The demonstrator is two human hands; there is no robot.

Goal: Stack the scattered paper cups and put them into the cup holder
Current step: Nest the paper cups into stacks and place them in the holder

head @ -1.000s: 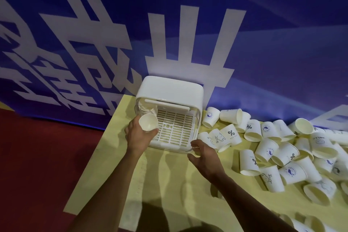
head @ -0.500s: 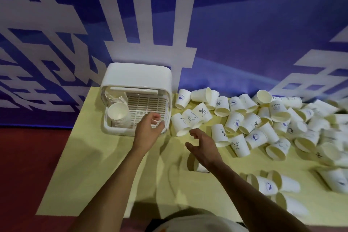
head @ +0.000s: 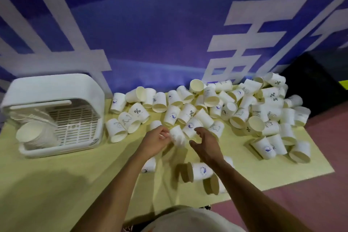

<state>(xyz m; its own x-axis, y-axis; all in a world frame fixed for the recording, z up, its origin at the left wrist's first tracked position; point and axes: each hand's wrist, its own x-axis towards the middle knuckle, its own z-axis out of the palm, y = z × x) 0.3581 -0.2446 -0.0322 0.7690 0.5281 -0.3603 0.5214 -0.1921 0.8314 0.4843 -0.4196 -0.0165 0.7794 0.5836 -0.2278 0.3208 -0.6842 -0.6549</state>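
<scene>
Head view: my left hand curls its fingers against a blurred paper cup right of the cup holder; I cannot tell if it grips. My right hand hangs half-open just beyond. Farther right, loose cups crowd the yellow cloth. A nested stack lies inside the white slatted holder.

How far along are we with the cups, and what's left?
Done: one stack of cups lies inside the cup holder. In hand: the left hand grips a loose cup, the right hand open beside it. Left: most of the job, dozens of scattered cups across the table.
</scene>
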